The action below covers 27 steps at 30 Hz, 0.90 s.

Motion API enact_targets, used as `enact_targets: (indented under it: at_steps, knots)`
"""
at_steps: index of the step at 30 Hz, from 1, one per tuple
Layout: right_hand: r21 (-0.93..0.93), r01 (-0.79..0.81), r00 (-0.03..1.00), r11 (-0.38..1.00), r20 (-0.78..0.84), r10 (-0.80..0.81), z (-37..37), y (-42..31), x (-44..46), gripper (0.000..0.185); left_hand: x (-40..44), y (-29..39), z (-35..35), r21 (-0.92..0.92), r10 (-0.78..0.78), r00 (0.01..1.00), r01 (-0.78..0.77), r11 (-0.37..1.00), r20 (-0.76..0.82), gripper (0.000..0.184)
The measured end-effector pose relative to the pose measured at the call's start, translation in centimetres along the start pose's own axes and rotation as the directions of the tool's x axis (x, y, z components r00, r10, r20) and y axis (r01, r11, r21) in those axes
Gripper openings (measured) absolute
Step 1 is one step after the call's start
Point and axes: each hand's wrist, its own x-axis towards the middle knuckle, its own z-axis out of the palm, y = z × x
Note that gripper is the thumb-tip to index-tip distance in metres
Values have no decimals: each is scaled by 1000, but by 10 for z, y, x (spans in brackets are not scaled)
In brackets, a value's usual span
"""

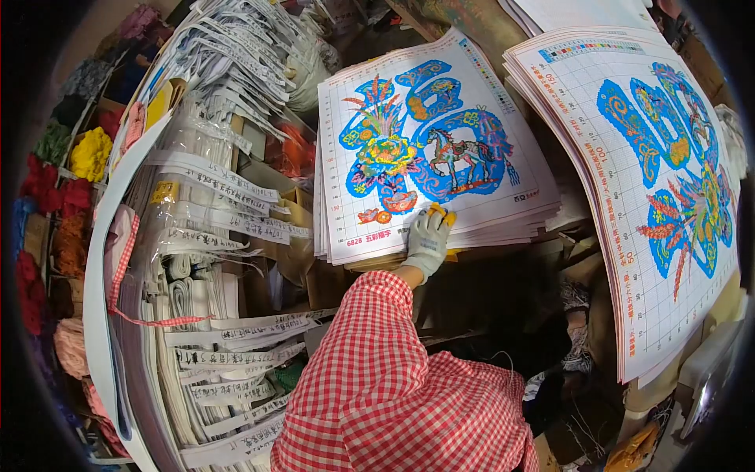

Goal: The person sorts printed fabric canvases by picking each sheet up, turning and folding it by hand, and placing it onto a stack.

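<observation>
My left hand (428, 241), in a pale grey work glove with orange-yellow fingertips, is at the lower edge of a stack of printed cross-stitch sheets (487, 98). Its fingers are bent over the top sheet and pressed together, with an orange patch, likely the thumb, showing below the edge. The top sheet bears a blue character design with flowers and a horse, on a grid. The red-and-white checked sleeve (354, 338) comes up from the bottom of the view. My right hand does not show; more checked cloth lies at the lower right.
On the right stands another stack of sheets (621, 259) with the same design. Folded bundles with handwritten paper strips (236, 181) fill the left side. Beyond them are coloured yarn bundles, one yellow (91, 154). A checked ribbon (122, 267) hangs by a pale curved edge.
</observation>
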Motion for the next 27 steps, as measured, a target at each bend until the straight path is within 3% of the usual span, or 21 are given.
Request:
enact_targets:
  at_steps: [2,6,8,9,10,11,27]
  knots:
    - [109,19,1000,994,6,-20,-3,-2,-2,11,-1,0,3,39,-3,1000,3,999,-9,38]
    - [156,-25,999,987,36,19,2,0,-1,11,-1,0,0,31,18,999,-17,999,-49,38]
    - [407,-132,989,904,114,93,1,-1,-2,12,0,0,-1,40,6,1000,-6,999,-4,39]
    - [880,-306,951,363,265,159,0,5,4,12,-1,0,0,38,14,1000,-13,999,-21,40]
    - [781,-242,893,-576,411,182,-1,14,7,13,-1,0,0,37,14,1000,-13,999,-20,40]
    - [652,-187,871,-735,457,184,-1,19,7,13,-1,0,-1,38,13,1000,-13,999,-9,40]
    - [514,-151,842,-844,515,163,-8,36,15,21,-2,2,-3,44,-5,1000,4,999,23,44]
